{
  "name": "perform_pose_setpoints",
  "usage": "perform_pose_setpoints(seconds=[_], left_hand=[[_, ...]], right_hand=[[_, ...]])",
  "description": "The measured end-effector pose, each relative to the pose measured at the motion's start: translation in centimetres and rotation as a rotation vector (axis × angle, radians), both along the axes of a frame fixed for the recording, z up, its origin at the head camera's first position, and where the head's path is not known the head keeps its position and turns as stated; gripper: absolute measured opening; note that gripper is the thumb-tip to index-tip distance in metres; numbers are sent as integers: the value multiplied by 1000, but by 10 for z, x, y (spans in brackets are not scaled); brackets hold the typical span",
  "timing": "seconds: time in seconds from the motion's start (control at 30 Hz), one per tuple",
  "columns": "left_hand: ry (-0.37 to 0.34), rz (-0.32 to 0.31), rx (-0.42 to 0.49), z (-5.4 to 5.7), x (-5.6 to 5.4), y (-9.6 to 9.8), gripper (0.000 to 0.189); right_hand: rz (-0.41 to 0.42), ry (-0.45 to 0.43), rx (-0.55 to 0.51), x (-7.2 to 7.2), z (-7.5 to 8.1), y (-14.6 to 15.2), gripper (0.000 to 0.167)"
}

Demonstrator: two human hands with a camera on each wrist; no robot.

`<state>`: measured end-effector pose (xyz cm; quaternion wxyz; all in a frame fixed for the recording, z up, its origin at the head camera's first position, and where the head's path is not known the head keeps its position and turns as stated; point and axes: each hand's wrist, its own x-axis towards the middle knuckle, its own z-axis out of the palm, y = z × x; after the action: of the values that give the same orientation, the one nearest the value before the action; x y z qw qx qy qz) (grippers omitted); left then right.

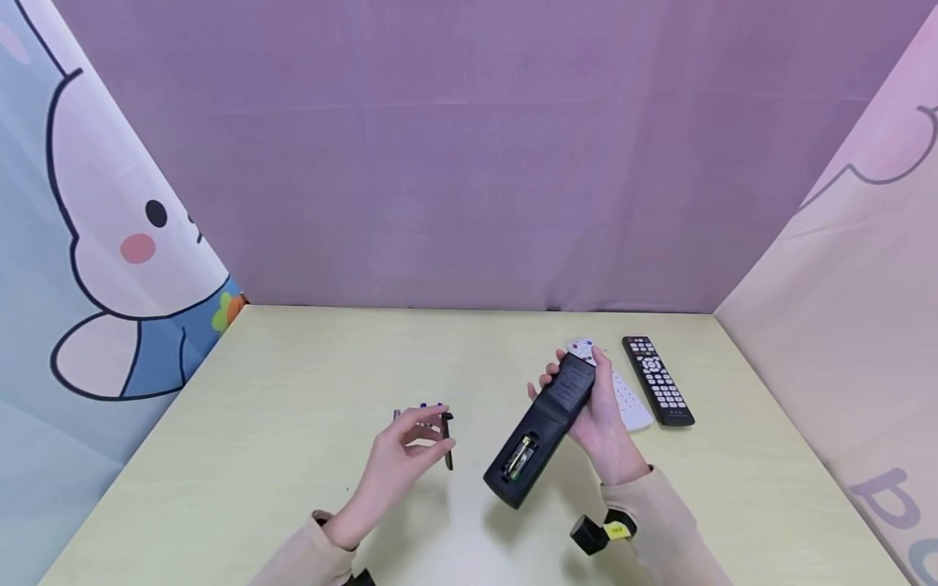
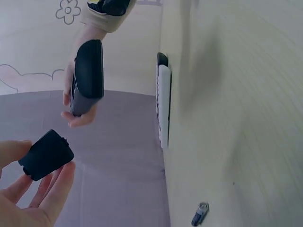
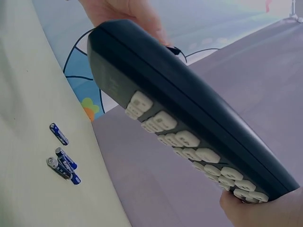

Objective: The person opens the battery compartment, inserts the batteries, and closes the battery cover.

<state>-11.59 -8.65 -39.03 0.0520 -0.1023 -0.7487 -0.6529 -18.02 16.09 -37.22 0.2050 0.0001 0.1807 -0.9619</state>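
Here: pale surface (image 1: 315, 366), purple backdrop (image 1: 454, 163), cartoon-printed side cloth (image 1: 124, 187). Remote (image 1: 550, 415), black, open bay (image 1: 533, 439) showing a battery (image 1: 521, 456), held above the surface by the right hand (image 1: 602, 423); left hand (image 1: 396, 463) pinching a black cover (image 2: 46, 155).

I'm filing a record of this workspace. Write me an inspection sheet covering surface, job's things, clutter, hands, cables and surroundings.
Surface: pale table, shadows below the hands.
Job's things: black remote held off the table, back open, a battery inside; black battery cover; several loose batteries on the table.
Clutter: white remote and second black remote, lying side by side.
Hands: left hand pinches the cover; right hand grips the raised remote.
Cables: nothing seen.
Surroundings: purple backdrop; printed panels at both sides.
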Motion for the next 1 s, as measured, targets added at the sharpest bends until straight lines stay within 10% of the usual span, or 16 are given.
perform_pose_setpoints(seconds=[0.37, 1.0], left_hand=[[96, -16, 133, 2, 5, 20, 37], [465, -37, 58, -3, 15, 46, 36]], right_hand=[[-1, -3, 11, 0, 3, -4, 42], [-38, -11, 28, 0, 4, -8, 42]])
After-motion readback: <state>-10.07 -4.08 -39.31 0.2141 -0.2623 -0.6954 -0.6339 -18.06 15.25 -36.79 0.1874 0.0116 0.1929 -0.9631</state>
